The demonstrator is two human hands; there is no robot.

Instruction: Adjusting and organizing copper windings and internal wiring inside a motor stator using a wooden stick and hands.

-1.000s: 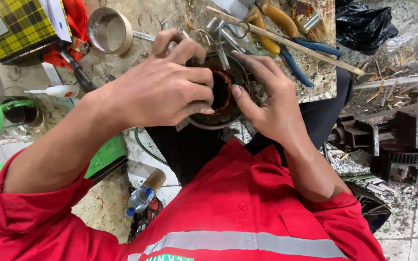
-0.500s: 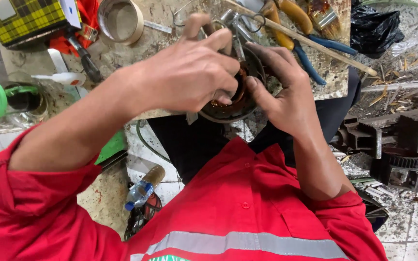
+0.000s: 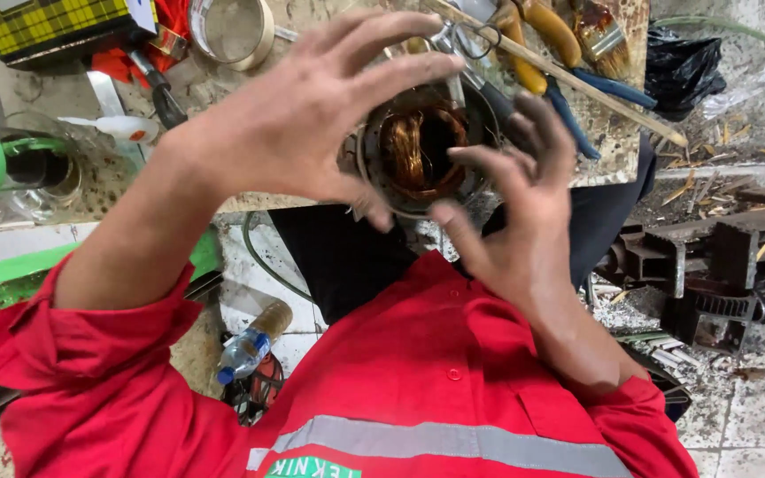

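A round metal motor stator [image 3: 367,168] with copper windings [image 3: 405,146] inside sits at the near edge of a worn workbench [image 3: 617,137]. My left hand [image 3: 303,119] hovers over its left side with the fingers spread, and the thumb touches the lower rim. On the stator's right side my right hand [image 3: 524,208] has its fingers apart, thumb near the lower rim. Neither hand is wrapped around the stator. I wear a red jacket [image 3: 418,381] with a grey reflective stripe.
On the bench lie yellow-handled pliers [image 3: 542,35], a brush [image 3: 599,35], a long wooden stick [image 3: 577,84], a metal ring [image 3: 232,31], a plaid box [image 3: 55,26] and a green-lidded jar [image 3: 11,164]. A plastic bottle [image 3: 250,345] lies on the floor, metal parts [image 3: 719,265] to the right.
Both hands were closed around the stator. Now the fingers have spread and lifted off, baring the copper windings.
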